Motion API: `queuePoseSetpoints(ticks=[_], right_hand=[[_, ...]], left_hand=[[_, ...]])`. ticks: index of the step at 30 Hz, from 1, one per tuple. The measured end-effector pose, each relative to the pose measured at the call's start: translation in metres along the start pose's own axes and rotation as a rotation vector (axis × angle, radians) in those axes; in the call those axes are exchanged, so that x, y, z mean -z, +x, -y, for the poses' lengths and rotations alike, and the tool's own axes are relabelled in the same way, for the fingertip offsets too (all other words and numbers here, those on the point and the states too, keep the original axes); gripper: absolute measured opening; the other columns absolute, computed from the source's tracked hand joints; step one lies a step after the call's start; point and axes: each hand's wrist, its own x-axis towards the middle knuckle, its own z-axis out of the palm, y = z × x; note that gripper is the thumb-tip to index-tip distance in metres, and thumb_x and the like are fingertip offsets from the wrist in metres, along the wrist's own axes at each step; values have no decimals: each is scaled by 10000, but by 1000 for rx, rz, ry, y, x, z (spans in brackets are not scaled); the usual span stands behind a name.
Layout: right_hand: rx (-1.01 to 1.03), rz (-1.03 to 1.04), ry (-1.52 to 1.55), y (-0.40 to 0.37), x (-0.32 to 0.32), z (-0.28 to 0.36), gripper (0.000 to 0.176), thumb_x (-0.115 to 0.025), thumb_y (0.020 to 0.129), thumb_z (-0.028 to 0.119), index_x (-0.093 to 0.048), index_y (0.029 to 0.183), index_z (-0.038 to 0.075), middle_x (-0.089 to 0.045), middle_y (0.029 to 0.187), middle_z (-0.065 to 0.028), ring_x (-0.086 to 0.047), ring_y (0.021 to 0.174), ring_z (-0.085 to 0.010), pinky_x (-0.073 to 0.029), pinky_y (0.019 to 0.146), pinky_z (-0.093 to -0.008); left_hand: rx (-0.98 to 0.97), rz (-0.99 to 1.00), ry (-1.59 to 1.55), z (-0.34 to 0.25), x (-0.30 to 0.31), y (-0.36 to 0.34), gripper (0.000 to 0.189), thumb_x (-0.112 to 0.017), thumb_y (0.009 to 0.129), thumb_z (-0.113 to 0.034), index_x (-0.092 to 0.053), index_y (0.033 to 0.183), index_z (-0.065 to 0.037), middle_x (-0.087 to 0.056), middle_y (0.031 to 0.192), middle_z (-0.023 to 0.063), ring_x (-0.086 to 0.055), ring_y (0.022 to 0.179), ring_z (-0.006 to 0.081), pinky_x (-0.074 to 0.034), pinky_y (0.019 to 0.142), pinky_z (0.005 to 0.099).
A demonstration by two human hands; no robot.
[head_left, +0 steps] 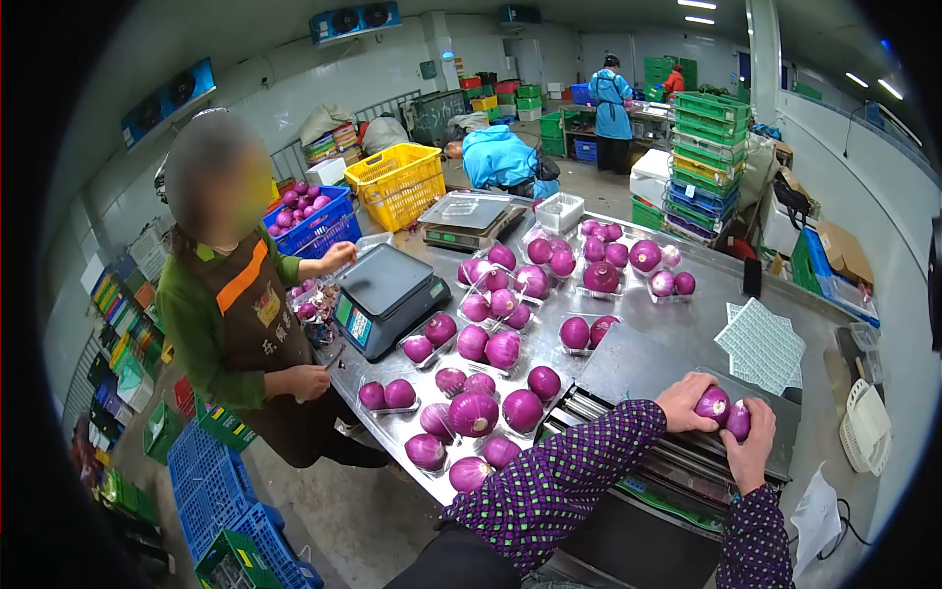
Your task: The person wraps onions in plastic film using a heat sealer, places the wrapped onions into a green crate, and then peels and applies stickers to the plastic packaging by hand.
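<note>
My left hand [685, 402] is closed around the left side of a red onion [713, 403]. My right hand [753, 448] grips a second red onion [737, 420] from the right, and the two onions touch. Both are held over a metal wrapping machine [638, 447] with rollers and a flat plate [628, 363]. Whether a tray lies under these onions is hidden by my fingers. To the left, several red onions [473, 413] sit in small clear trays on the steel table [702, 329].
A co-worker [231, 304] stands at the left beside a weighing scale [383, 294]. Another scale [466, 221] and a yellow crate [397, 187] are farther back. White label sheets [760, 339] lie right of the plate. Stacked crates [706, 167] stand behind the table.
</note>
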Motion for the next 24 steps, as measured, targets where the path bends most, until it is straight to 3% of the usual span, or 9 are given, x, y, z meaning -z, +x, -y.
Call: queuePoseSetpoints(ticks=[24], right_hand=[[10,6,-14,-2,-1,-2,643,-726,583,57,-501,1185,55,-476,1229,-146,-431,1163,-341,-332,1001,-429]], left_hand=[[-2,-36,2,4,-5,-1,729,-744,655,-356,-425,1211,-9,-480,1172,193,-431,1158,344,-367,996,390]])
